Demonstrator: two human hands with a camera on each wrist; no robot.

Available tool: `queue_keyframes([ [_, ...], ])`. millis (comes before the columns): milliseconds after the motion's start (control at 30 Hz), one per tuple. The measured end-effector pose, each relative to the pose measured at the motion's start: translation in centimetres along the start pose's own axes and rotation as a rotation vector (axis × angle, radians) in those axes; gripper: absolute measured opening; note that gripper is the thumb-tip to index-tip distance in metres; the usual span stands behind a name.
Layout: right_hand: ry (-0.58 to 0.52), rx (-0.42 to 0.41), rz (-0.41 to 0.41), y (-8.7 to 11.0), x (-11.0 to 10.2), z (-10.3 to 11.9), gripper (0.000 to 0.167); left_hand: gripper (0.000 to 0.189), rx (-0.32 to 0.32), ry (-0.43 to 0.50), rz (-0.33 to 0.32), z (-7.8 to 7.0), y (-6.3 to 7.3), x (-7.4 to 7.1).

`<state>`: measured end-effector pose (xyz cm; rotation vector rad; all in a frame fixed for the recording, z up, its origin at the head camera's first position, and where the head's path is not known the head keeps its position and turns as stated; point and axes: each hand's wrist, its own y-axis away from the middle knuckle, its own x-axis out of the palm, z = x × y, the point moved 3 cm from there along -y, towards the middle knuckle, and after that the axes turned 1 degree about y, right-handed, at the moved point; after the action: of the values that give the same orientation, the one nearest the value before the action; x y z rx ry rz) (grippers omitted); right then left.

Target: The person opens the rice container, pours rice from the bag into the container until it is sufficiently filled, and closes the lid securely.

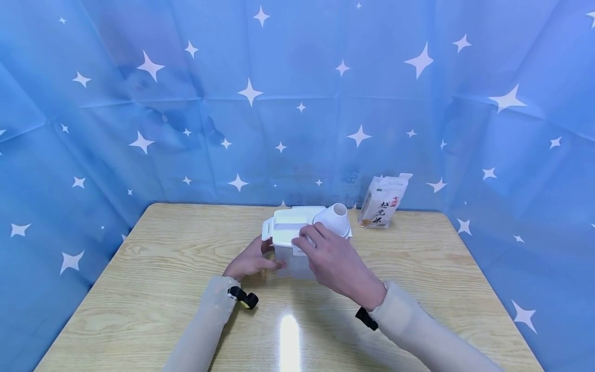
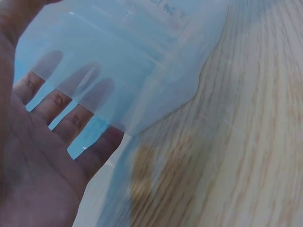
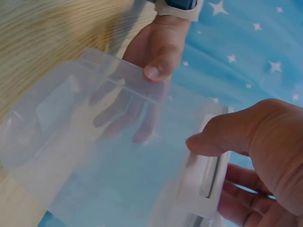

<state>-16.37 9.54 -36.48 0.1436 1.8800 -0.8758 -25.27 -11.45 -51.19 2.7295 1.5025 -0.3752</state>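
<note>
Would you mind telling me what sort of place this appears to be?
Probably a small staged recording set: a blue star-print curtain hangs behind and on both sides of a wood-grain table, and a black device is worn at each wrist.

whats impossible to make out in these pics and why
Small print on the white bag: head view, too small.
Most fingertips of the left grip: head view, behind the container.
Part of the white lid: head view, covered by the right grip.
Faint marks on the container: left wrist view, blurred.
Rest of the right sleeve: head view, cut off by the bottom edge.
</note>
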Motion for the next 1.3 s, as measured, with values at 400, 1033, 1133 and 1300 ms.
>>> queue_keyframes([
  [400,0.061,0.001,-0.045,0.0,0.9,-0.2,0.035,0.080,-0.024,-0.004,-0.009,-0.3,0.0,-0.1],
  [1033,0.243,-0.094,-0.010,-0.2,0.5,0.5,0.029,0.079,-0.015,-0.024,-0.015,-0.5,-0.1,0.2],
  [1133,0.275,-0.112,-0.012,-0.2,0.7,0.7,0.027,0.078,-0.002,-0.022,-0.007,-0.4,0.0,0.2],
  [1300,0.313,-0.131,-0.015,-0.3,0.9,1.0,0.020,0.079,-0.006,-0.008,-0.009,-0.5,0.0,0.2],
])
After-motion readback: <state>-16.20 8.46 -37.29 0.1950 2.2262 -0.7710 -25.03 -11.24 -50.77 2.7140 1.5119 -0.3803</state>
